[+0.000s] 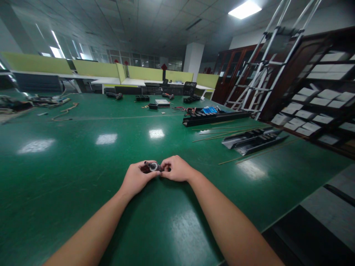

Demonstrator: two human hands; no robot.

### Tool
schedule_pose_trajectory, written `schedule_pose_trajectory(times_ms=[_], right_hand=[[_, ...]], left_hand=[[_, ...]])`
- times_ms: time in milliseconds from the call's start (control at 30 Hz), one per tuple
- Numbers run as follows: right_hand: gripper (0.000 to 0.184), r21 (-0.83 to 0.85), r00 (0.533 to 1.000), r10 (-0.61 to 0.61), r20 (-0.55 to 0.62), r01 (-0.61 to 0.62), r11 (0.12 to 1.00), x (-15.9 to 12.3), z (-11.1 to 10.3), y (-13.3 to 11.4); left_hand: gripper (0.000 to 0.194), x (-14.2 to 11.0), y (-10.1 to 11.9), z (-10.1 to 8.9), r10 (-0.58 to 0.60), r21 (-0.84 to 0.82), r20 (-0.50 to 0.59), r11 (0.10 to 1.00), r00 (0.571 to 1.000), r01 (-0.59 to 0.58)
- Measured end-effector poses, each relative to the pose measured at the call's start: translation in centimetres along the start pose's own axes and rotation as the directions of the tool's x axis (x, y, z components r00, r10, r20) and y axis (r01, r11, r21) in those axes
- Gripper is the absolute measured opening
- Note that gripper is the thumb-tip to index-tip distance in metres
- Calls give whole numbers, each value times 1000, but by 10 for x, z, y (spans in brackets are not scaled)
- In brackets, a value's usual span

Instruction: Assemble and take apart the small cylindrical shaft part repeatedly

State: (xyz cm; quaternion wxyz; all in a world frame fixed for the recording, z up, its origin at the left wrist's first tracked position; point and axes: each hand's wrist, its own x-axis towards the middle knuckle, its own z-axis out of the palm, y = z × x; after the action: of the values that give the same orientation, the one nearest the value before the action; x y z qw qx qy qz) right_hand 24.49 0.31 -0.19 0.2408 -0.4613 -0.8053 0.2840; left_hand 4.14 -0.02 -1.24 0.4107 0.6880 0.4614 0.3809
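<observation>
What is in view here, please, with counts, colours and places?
Small part: one, black and silver, centre
Table: one, green, foreground
Long channel: one, black, right of centre
Shorter channels: two, dark, right
Thin rods: several, brass-coloured, around channels
Blue material: count unclear, blue, by long channel
Flat box: one, silver, far side
Black items: several, black, far side
Cord: one, tan, table's left
Clutter: uncounted, mixed, far left
Partitions: several, yellow-green, background
Ladder: one, silver, right background
White boxes: many, white, far right
Left hand: one, bare, on small part
Right hand: one, bare, same part
</observation>
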Motion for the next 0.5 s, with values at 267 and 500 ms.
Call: schedule_pose_trajectory(times_ms=[267, 500], right_hand=[[16, 5, 999, -25, -27, 25, 1000, 0, 0, 0], [19, 59, 1000, -1, -27, 2, 998, 0, 1, 6]], left_hand=[[32, -3, 11, -1, 135, 84, -20, 988, 991, -133], [35, -1, 7, 0, 125, 93, -46, 988, 991, -120]])
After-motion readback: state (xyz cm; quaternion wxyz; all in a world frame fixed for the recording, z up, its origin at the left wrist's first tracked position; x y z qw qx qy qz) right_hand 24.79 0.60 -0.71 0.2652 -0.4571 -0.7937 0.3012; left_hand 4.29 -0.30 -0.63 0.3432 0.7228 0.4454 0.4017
